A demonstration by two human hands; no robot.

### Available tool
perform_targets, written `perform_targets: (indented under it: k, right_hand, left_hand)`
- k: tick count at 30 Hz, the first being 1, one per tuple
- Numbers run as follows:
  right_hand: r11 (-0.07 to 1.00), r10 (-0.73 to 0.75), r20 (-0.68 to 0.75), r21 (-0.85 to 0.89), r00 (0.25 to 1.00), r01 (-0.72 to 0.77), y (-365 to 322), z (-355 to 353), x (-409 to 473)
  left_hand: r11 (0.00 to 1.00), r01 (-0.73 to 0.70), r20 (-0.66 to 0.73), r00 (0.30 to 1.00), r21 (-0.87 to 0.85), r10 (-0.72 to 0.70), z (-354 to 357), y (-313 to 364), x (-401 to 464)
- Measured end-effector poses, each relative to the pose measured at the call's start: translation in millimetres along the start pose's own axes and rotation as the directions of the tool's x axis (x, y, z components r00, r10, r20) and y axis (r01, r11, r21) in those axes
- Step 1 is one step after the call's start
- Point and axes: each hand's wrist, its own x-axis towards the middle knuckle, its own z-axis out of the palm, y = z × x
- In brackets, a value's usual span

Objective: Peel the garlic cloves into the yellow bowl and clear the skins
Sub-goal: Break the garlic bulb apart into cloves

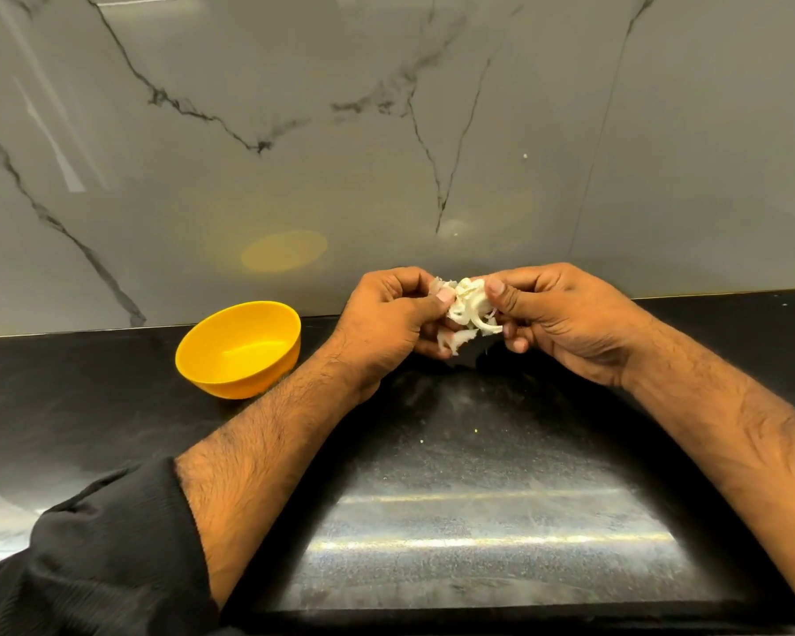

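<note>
Garlic at frame centre, held above the counter between both hands; papery white skins hang loose, and whether a bare clove sits inside the clump is hard to make out. Left hand pinches it with thumb over curled fingers; right hand does the same from the other side, fingertips mostly hidden behind the skins. Yellow bowl centre-left, well apart from the hands, its inside looking bare. Black sleeve cut off at lower left. Dark speckled countertop, glossy, a few pale specks. Grey veined marble wall fills the upper frame.
</note>
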Motion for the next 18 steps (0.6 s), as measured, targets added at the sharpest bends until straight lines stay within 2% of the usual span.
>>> perform_targets:
  k: [7, 12, 15, 18]
  right_hand:
    - [0.998, -0.05, -0.011, 0.036, 0.999, 0.05, -1.3, -3.1, 2.2]
    - [0.988, -0.108, -0.08, -0.115, 0.991, 0.098, -2.3, 1.5, -0.2]
    - [0.99, -0.125, -0.104, -0.082, 0.987, 0.117, -4.7, -1.1, -0.2]
    - [0.99, -0.131, -0.09, -0.062, 0.987, 0.126, -4.2, -0.5, 0.3]
  left_hand:
    - [1.0, -0.01, -0.024, 1.0, -0.011, 0.01, -0.5, -1.2, 2.6]
    - [0.998, -0.046, 0.014, 0.999, 0.035, 0.045, 0.0, -0.5, -1.3]
    - [0.993, -0.08, -0.016, 0.997, 0.09, 0.082, -4.0, -2.9, 1.9]
    - [0.981, -0.133, 0.012, 0.991, 0.138, 0.133, -6.0, -3.7, 3.9]
